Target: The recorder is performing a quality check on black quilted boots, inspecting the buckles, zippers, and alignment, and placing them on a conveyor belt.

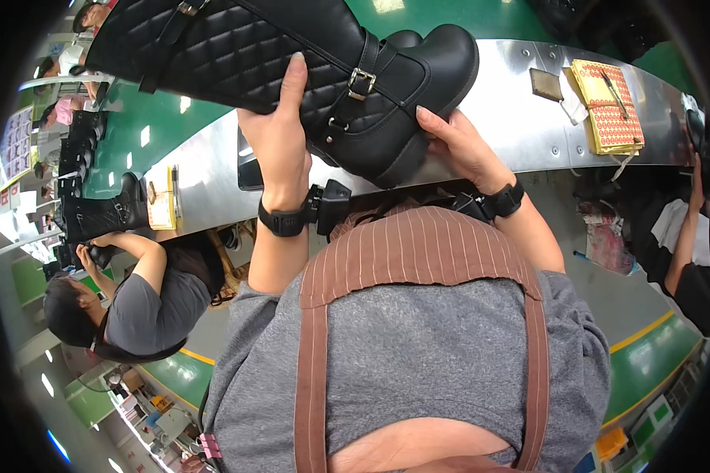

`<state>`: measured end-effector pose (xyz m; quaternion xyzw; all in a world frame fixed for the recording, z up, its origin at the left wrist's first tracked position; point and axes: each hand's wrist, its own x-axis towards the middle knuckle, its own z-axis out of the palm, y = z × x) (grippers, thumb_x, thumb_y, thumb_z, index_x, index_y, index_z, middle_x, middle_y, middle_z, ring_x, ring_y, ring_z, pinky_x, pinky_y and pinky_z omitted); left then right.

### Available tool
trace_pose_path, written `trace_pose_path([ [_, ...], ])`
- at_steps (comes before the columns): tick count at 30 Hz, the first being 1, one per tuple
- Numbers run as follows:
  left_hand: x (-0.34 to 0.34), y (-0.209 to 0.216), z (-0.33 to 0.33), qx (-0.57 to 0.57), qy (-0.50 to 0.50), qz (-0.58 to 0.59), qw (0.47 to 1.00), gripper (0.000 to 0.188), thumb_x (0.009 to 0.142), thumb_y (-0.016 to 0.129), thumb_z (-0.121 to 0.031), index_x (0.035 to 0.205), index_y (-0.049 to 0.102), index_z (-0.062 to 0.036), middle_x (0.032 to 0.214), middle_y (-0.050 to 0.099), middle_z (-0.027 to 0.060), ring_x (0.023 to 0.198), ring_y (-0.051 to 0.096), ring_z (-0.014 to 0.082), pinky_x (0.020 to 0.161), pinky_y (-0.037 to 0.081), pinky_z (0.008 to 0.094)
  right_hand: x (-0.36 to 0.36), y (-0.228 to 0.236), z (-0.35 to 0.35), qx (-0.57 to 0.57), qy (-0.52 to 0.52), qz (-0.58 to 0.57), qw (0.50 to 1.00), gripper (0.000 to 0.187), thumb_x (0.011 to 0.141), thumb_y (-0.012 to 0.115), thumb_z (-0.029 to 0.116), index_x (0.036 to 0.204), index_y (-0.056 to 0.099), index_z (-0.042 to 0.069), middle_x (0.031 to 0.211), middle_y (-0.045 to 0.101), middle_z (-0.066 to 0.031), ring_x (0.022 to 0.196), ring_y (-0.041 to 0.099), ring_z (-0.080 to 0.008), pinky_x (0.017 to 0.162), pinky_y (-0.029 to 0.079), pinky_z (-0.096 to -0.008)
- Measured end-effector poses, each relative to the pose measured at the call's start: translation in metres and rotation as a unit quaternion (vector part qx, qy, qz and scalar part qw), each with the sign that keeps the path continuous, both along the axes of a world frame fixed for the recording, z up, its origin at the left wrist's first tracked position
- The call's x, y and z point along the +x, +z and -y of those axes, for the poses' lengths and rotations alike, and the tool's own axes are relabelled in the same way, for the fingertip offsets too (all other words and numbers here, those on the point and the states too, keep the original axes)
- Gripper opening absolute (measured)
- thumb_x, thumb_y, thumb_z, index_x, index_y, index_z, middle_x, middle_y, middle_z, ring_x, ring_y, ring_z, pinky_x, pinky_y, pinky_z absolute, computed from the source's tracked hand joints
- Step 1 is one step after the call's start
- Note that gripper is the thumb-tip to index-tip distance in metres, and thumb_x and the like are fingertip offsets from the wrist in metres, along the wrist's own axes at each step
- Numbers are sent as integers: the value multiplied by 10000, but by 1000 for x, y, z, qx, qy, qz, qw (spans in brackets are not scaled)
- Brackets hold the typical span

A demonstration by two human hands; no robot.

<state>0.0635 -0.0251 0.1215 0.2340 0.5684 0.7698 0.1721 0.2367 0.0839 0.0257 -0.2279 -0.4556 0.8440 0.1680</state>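
At bench's near edge, left grip and right grip around black boot, bare metal rightward.

Footwear factory — metal workbench, co-workers, black boots.

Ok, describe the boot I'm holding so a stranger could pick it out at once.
Find the shiny metal table, then your left hand and right hand over its near edge. They hold a black boot, toe pointing right. Unlike the black toe peeking out behind it, this one shows a quilted shaft and a silver ankle buckle.
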Motion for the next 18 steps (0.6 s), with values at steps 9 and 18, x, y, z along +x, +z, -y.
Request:
trace_pose_path([
  [9, 10, -15, -6, 35, 35, -26, 998, 322, 811, 761, -16, 1105, 630, 10, 1051, 673, 64, 914, 631, 135, 845, 501, 262, 14, 44, 0, 576, -256, 49, 775, 155, 733, 809, 121, 764, 679, 44, 679, 621, -34, 596, 605, -130, 545, 473, -260],
  [18, 15, -19, -5, 34, 55, -29, 997, 321, 802, 771, -21, 1092, 635, 1, 1037, 679, 63, 918, 630, 140, 853, 495, 262, 4, 41, -3, 596, -191, -2, 780, 168, 708, 784, 37, 845, 687, 49, 792, 652, -44, 662, 634, -174, 598, 507, -279],
])
